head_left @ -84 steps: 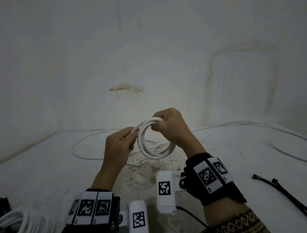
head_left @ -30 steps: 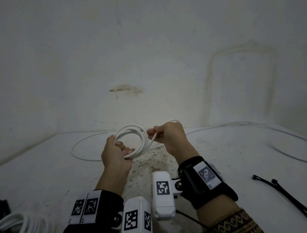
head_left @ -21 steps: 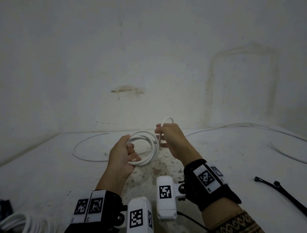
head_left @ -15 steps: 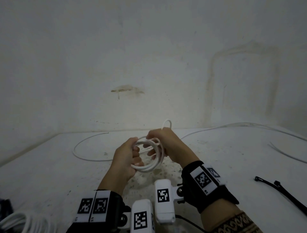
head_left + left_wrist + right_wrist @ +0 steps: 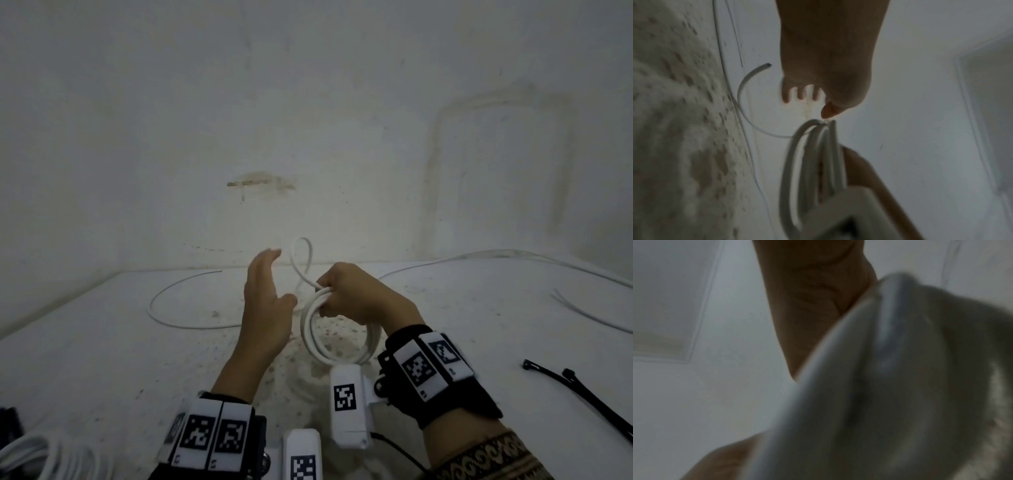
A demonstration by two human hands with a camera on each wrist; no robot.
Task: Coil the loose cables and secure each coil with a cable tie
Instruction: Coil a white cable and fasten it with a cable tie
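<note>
**Coil held in the right hand, left hand free**

The coil (image 5: 337,334) of white cable hangs upright above the middle of the table (image 5: 102,342), several turns gathered at its top in the right hand (image 5: 356,298), whose fingers are curled round the bundle. A small loop (image 5: 303,255) of the same cable rises above that grip, toward the far wall. The left hand (image 5: 265,308) stands just left of the coil, fingers straight and together, thumb apart, holding nothing; whether the thumb touches the coil cannot be told. In the left wrist view the turns of the coil (image 5: 813,162) run side by side below the thumb tip (image 5: 827,111). The right wrist view is blurred; only pale cable close to the lens and the palm (image 5: 813,305) show.

A loose cable (image 5: 178,308) curves on the table to the far left of the hands, its cut end (image 5: 766,65) free. Another cable (image 5: 479,255) runs along the far right edge. Two black ties (image 5: 579,389) lie on the table at near right, well apart from the coil. A second white bundle (image 5: 44,455) lies at the near left corner.
</note>
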